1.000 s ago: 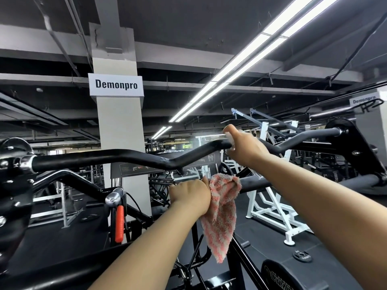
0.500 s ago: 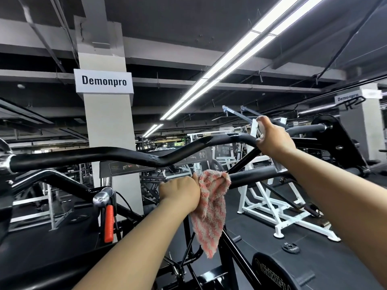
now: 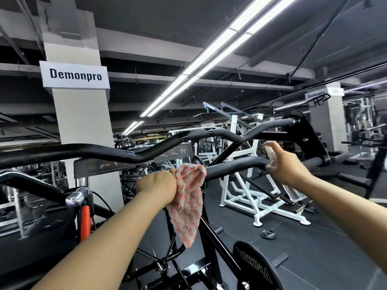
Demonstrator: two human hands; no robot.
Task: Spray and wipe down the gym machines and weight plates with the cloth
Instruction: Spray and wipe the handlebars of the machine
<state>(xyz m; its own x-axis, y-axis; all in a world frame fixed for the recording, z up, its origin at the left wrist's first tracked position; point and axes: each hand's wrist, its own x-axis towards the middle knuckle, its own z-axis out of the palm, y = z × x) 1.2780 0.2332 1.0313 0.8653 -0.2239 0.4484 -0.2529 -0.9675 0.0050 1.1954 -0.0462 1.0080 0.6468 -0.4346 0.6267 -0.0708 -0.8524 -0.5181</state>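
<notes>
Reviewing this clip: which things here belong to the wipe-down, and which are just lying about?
In the job:
- pink cloth, gripped by the left hand
- spray bottle, held by the right hand
- wavy black handlebar
- lower padded bar

Lying about:
- small plate on the floor
- white machine
- orange handle

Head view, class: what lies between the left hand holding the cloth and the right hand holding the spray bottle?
In the head view, a bare stretch of the padded bar runs from the cloth in the left hand to the right hand with the spray bottle.
</notes>
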